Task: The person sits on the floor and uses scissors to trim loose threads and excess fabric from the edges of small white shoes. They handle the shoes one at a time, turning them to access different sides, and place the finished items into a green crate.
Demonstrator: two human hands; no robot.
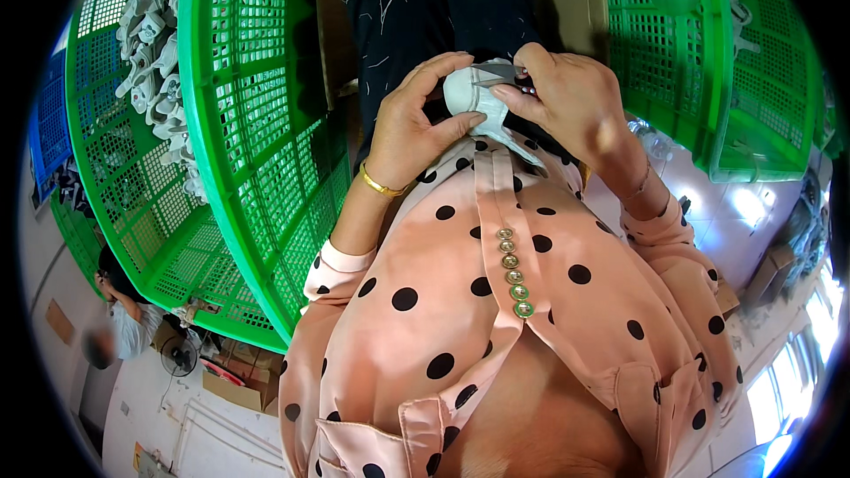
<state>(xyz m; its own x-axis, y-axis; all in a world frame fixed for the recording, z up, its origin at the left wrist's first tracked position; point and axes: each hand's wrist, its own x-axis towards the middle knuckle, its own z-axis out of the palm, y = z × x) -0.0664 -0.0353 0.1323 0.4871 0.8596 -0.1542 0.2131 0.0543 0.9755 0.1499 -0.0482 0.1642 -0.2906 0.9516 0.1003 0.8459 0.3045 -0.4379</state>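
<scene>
Left grip (409,117) clamped a curved white fabric piece (460,95); right grip (574,99) held pointed grey metal snips (503,73) over it: apparently trimming, next needing steadiness.

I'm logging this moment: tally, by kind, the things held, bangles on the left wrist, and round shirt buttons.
White piece, left hand: 1
Grey-bladed snips, right hand: 1
Gold bangle: 1
Round shirt buttons: 6
Total: 9

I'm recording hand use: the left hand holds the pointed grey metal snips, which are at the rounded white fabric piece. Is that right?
Not quite: the head view shows the right hand, not the left hand, holding the pointed grey metal snips. They are at the rounded white fabric piece.
</scene>
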